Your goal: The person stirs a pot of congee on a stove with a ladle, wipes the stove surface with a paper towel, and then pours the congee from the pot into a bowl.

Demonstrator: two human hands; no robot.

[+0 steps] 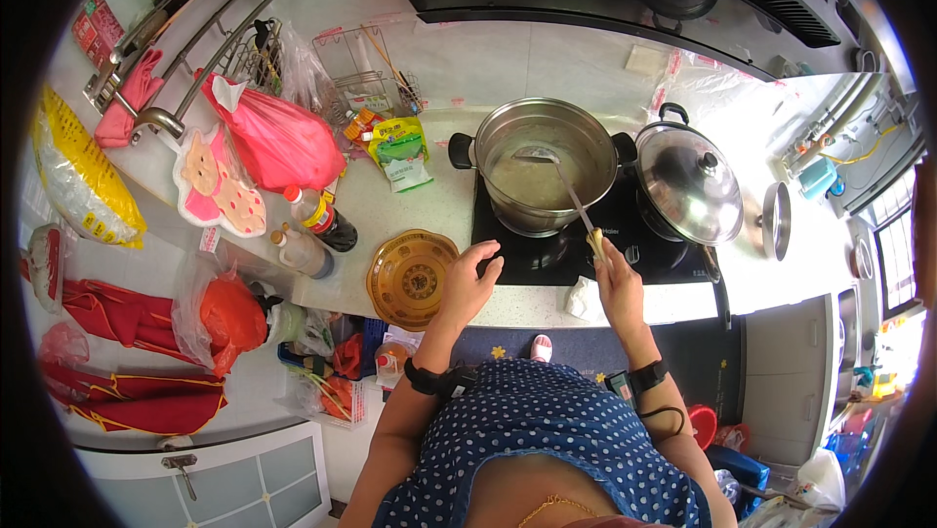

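Note:
My right hand (619, 284) grips the pale handle of a metal ladle (572, 193). The ladle's bowl rests at the surface of a whitish liquid (538, 184) inside a steel stockpot (489, 191) with black side handles. This pot stands on a black induction cooktop (545, 262). My left hand (472, 283) holds nothing, its thumb and fingers apart, in front of the cooktop's left edge. Just left of that hand lies an amber plate (399, 272) with a scalloped rim, partly hidden by the hand. A crumpled white tissue (583, 299) sits by the counter's front edge, near my right hand.
A wok (648, 209) with a steel lid (692, 184) stands right of the pot, its long handle over the counter edge. Seasoning packets (402, 155), a dark sauce bottle (329, 224) and a pink plastic bag (285, 136) are on the left. The range hood (607, 30) hangs beyond the pot.

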